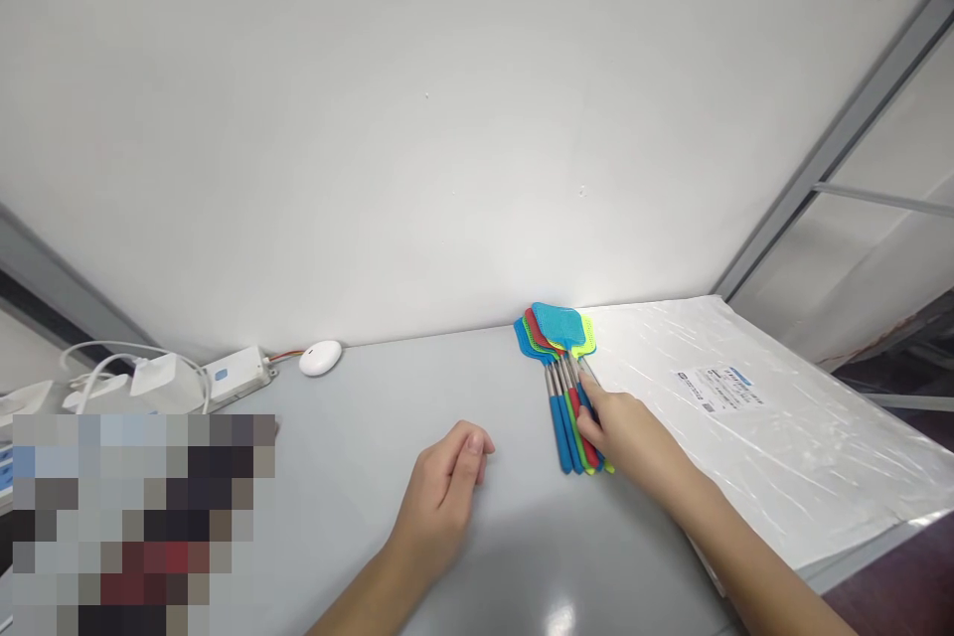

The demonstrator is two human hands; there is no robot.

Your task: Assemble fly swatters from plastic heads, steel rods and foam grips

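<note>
Several fly swatters (558, 330) lie bunched on the grey table by the wall, their blue, red, green and yellow mesh heads overlapping. Their coloured handles (567, 437) with metal shafts point towards me, side by side. My right hand (615, 417) has its fingers closed around the handle or shaft of a swatter at the right side of the bunch, apparently the blue one on top; the palm side is hidden. To the left of the bunch, my left hand (451, 482) hovers over or rests on the table with its fingers curled and nothing visible in them.
On the right lies a large white plastic-wrapped package (790, 437) with a label. A white round device (320, 358), a white box (237, 376) and plugs with cables (164, 383) sit at the left. The wall (447, 149) bounds the table's back; a blurred patch covers the lower left.
</note>
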